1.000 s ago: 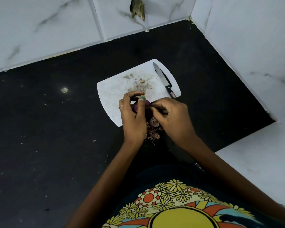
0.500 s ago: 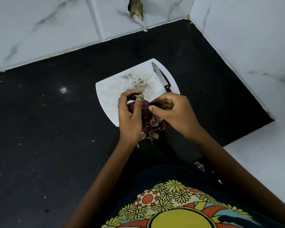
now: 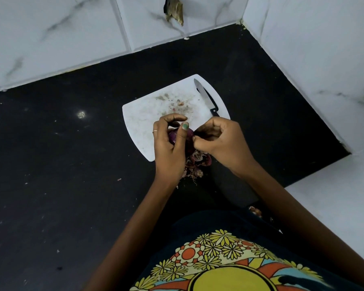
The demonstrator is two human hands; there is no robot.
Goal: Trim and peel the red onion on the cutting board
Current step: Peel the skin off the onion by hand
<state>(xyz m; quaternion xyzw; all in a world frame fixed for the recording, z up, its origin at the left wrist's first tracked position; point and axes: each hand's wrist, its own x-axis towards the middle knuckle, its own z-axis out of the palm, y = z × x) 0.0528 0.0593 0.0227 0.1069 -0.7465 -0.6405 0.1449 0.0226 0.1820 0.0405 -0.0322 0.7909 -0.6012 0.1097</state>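
Observation:
My left hand grips a purple-red onion over the near edge of the white cutting board; only part of the onion shows between my fingers. Touching the onion's right side, my right hand has its fingertips pinched on a strip of its skin. A heap of torn onion peel lies under and between my wrists, at the board's near corner. On the board's right edge rests a black-handled knife, its handle end hidden behind my right hand.
The board sits on a black countertop set in a corner of white marble-look tiled walls, with a white ledge to the right. Small onion scraps dot the board. A peel scrap lies by my right forearm.
My right hand has shifted slightly up and right along the onion, and more loose peel shows below my hands. My left hand keeps the same grip. The knife has not moved.

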